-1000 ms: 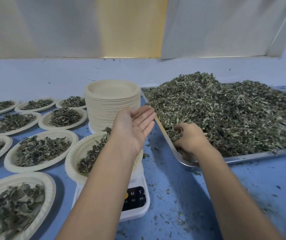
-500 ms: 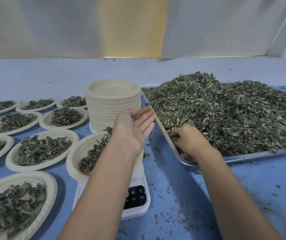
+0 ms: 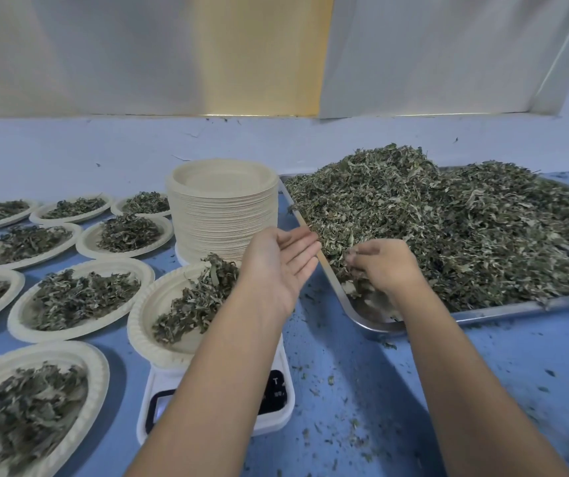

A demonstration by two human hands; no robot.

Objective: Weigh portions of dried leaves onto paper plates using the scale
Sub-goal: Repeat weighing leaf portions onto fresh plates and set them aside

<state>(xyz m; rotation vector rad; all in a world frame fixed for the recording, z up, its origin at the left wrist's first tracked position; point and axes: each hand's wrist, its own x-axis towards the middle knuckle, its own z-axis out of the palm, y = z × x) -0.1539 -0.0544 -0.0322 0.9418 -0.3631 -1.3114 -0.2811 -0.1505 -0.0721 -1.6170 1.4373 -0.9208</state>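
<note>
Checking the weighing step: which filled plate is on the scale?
The plate in front of the empty-plate stack, resting on the white scale; the others lie on the blue table.

Plate stack crowding tray edge

Herb-packing workroom, steel tray heaped with dried leaves, rows of filled paper plates, scale

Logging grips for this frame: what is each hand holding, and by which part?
The right hand pinches a tuft of dried leaves in its fingertips; the left hand holds nothing.
</note>
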